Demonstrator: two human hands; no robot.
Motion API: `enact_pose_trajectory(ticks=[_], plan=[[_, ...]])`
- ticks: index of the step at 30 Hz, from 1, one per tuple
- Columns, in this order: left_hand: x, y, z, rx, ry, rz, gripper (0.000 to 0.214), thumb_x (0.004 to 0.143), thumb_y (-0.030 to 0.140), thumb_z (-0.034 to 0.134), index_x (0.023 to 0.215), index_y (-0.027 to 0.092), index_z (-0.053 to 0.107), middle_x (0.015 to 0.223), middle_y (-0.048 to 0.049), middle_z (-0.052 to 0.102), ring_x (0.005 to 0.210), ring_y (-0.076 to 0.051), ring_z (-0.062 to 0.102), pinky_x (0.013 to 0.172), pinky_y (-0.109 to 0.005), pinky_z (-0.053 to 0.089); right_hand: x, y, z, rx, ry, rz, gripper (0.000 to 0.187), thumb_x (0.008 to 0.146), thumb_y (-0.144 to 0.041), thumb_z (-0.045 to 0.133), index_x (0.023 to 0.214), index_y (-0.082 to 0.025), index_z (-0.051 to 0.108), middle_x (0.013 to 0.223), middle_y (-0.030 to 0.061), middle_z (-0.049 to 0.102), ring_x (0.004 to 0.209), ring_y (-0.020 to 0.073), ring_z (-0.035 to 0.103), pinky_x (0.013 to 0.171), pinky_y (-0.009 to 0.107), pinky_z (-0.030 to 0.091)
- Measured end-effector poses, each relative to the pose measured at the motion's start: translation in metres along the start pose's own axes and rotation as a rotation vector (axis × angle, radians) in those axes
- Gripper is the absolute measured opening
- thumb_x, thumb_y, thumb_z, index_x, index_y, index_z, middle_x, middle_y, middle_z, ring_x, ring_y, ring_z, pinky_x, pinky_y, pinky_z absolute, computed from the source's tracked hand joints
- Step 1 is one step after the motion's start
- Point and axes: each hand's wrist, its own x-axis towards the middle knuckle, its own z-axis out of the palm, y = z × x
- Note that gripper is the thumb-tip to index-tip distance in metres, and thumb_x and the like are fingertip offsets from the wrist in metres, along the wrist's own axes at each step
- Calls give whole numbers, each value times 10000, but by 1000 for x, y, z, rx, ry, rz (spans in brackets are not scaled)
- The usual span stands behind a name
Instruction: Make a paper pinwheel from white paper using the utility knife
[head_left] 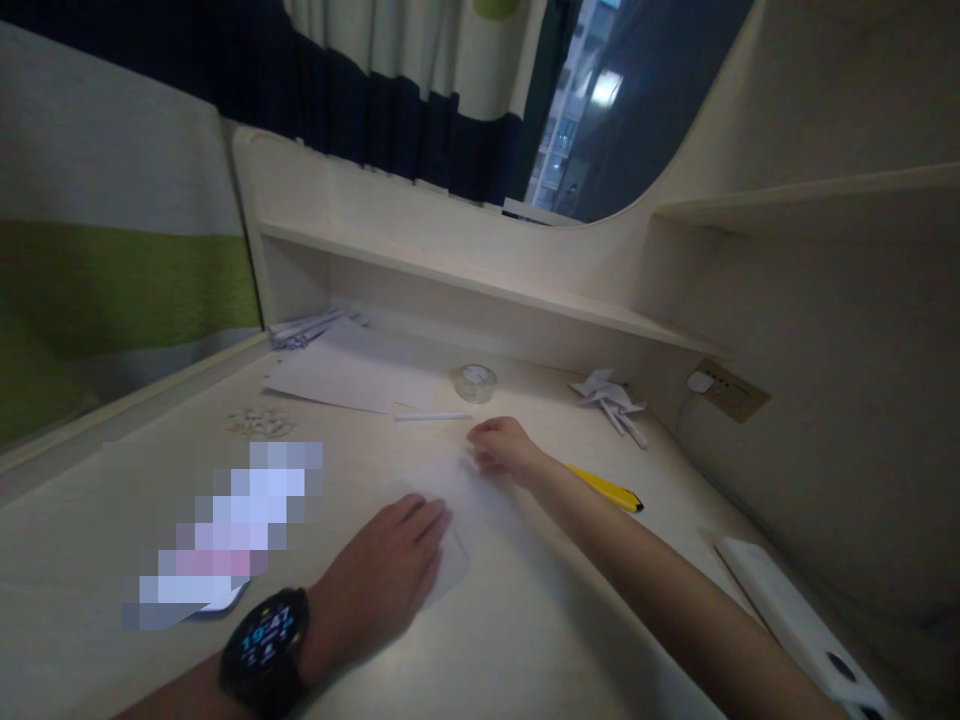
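A pale sheet of paper point(457, 500) lies flat on the light wooden desk point(525, 640) in front of me. My left hand point(382, 580), with a black smartwatch point(266, 645) on the wrist, lies flat on the sheet's near part, fingers stretched out. My right hand point(502, 448) rests on the sheet's far edge with fingers curled down, pinching or pressing the paper. A yellow utility knife point(604, 487) lies just behind my right forearm. A white rolled stick point(433, 416) lies beyond the right hand.
A roll of clear tape point(474, 381) stands near the shelf. White sheets point(352, 375) lie at the back left, small white pieces point(260, 422) beside them. A folded paper pinwheel point(609, 397) sits at the back right. A white ruler-like bar point(795, 620) lies at right.
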Motion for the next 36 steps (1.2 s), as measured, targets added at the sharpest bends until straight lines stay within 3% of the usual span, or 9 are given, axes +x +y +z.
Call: enact_pose_trajectory(ticks=[4,10,15,18,23,26,30,36], plan=[[0,0,-1,16,6,1,362,922,194,362,1230,123,538,1234,-127,585,1127,-257,512,978,-458,417,3,4,-1,-32,-16,-7,160,720,-226,664,834,-115,656,511,-32,511,415,78,463,430,194,389],[0,-1,-1,32,-23,18,363,932,207,363,1240,120,534,1268,-127,564,1137,-258,501,972,-459,416,11,25,-1,-112,79,-83,455,609,-143,729,1048,-137,613,607,-29,594,496,105,533,482,202,398],[-1,-4,3,6,-18,17,356,939,218,358,1234,135,538,1245,-113,578,1114,-251,507,963,-459,413,-5,34,1,-182,134,-247,342,623,-92,692,953,-178,669,771,7,667,683,134,605,641,228,446],[-1,-5,4,7,-18,-3,366,929,218,374,1255,136,520,1246,-109,576,1119,-253,498,962,-459,412,-23,41,2,-287,177,-453,191,721,-119,622,877,-198,699,805,19,692,753,159,620,736,265,454],[-1,-5,5,4,-36,-6,365,924,224,398,1258,133,513,1233,-112,572,1117,-252,494,977,-463,397,-46,65,5,-466,187,-891,201,786,-82,562,916,-172,686,889,66,705,823,190,618,786,316,468],[0,-5,5,-24,-23,-11,352,921,219,401,1246,150,520,1217,-106,576,1105,-248,501,965,-461,403,-51,77,6,-593,180,-1082,203,782,-72,574,899,-197,683,914,59,702,934,229,579,877,393,429],[1,-5,5,-19,-32,-11,337,918,219,410,1225,156,533,1213,-99,577,1105,-250,500,969,-460,396,-57,81,7,-620,183,-1116,203,781,-75,590,898,-216,679,1052,58,673,976,226,559,870,385,437],[0,-6,6,-3,-14,2,328,918,218,403,1207,150,543,1205,-105,584,1100,-248,509,966,-461,401,-58,84,9,-692,82,-1125,267,786,-62,590,991,-215,667,1068,64,657,947,206,552,860,355,465]])
